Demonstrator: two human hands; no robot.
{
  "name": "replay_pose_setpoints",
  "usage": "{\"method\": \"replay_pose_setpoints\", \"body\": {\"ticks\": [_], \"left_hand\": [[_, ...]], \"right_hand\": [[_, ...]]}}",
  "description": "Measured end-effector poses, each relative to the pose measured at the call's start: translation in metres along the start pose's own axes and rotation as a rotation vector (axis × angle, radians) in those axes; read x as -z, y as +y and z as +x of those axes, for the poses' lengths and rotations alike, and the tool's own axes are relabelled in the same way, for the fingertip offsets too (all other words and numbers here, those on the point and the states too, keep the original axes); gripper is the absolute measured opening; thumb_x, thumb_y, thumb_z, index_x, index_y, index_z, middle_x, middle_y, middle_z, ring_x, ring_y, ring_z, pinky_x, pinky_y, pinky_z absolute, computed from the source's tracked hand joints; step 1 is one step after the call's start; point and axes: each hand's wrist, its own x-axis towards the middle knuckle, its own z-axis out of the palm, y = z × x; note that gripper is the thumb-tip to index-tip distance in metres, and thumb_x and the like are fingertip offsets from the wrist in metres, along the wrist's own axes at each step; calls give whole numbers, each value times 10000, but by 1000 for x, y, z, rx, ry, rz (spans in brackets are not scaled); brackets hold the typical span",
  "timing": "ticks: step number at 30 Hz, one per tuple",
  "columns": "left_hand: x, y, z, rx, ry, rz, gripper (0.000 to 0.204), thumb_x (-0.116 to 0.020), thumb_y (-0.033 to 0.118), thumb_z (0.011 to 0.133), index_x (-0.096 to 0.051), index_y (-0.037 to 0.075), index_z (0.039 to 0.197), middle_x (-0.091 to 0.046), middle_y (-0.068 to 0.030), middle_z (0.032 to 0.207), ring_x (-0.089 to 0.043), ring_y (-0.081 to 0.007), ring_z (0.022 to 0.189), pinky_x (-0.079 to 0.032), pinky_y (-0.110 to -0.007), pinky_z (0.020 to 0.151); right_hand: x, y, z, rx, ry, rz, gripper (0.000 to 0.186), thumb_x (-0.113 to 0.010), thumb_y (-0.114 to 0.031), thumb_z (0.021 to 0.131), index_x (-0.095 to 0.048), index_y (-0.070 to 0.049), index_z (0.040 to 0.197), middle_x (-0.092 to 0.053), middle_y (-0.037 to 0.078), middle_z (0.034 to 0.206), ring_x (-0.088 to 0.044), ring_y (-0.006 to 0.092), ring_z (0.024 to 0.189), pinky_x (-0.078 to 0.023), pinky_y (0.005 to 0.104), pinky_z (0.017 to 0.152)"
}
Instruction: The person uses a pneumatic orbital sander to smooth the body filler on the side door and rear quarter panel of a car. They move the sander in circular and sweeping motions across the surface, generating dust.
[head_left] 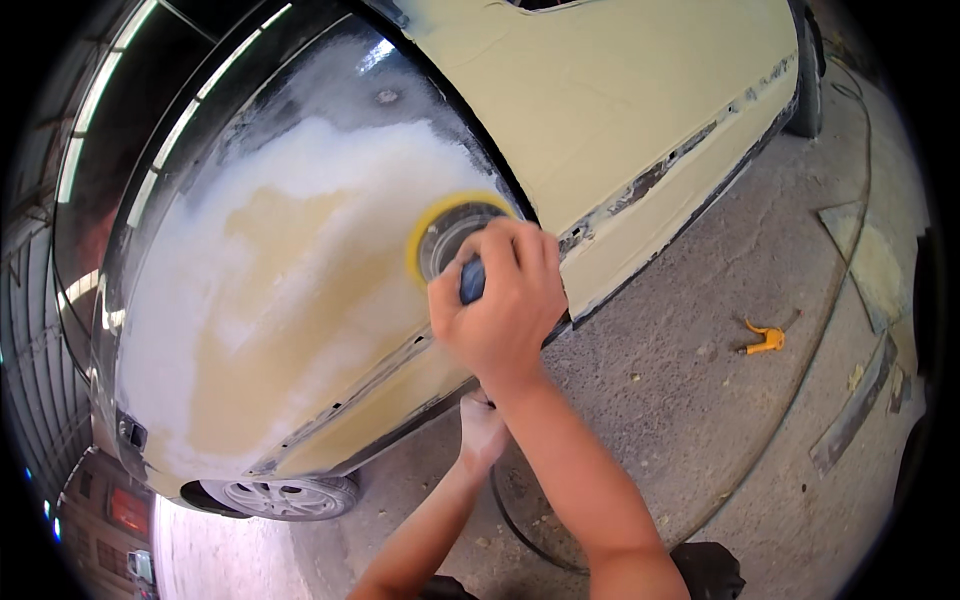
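Note:
My right hand (pixel 505 300) is wrapped over the top of a round power sander (pixel 440 235) with a yellow-edged disc and a dark body. The disc lies against a car door panel (pixel 270 330), which is patched with tan filler and whitish sanded areas. Just below, my left hand (pixel 483 428) is partly covered by my right wrist. Its fingers are hidden, though a bit of something dark shows beside it. To the right of the sander, past a dark gap, begins another panel (pixel 620 90) coated in pale yellow.
A hose (pixel 800 385) curves over the concrete floor (pixel 640 400). An orange air blow gun (pixel 765 338) lies right of the car. Flat scraps (pixel 868 262) and a strip (pixel 850 410) lie at the far right. A car wheel (pixel 280 498) shows at lower left.

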Motion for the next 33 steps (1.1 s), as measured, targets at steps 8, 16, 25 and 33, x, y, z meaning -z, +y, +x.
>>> {"method": "replay_pose_setpoints", "body": {"ticks": [8, 16, 25, 33], "left_hand": [[-8, -2, -16, 7, 123, -102, 210, -830, 146, 859, -745, -8, 972, -776, -29, 957, -676, -80, 895, -553, -288, 774], [-2, 3, 2, -11, 10, -88, 196, -813, 114, 875, -746, 10, 1027, -776, -46, 1012, -691, -99, 924, -559, -295, 788], [-2, 10, -21, -180, 112, 308, 126, -777, 110, 912, -749, 1, 970, -766, -4, 935, -680, -83, 865, -546, -280, 742], [0, 13, -8, -64, 67, 126, 141, -773, 120, 920, -764, -21, 930, -758, -11, 878, -638, -44, 823, -540, -259, 729]], "right_hand": [[1, 2, -24, 39, -23, -6, 150, -675, -101, 692, -616, -107, 830, -620, 58, 951, -598, 307, 886, -519, 386, 691], [-3, 0, 16, -16, 29, -19, 184, -692, -109, 670, -614, -106, 837, -626, 65, 976, -599, 307, 871, -516, 401, 690], [3, -7, -26, 12, -26, 9, 147, -678, -97, 690, -614, -112, 821, -624, 62, 948, -602, 321, 890, -525, 400, 705], [0, -2, -5, -25, 0, -19, 144, -671, -99, 689, -613, -115, 820, -619, 59, 948, -591, 320, 886, -520, 400, 700]]}}
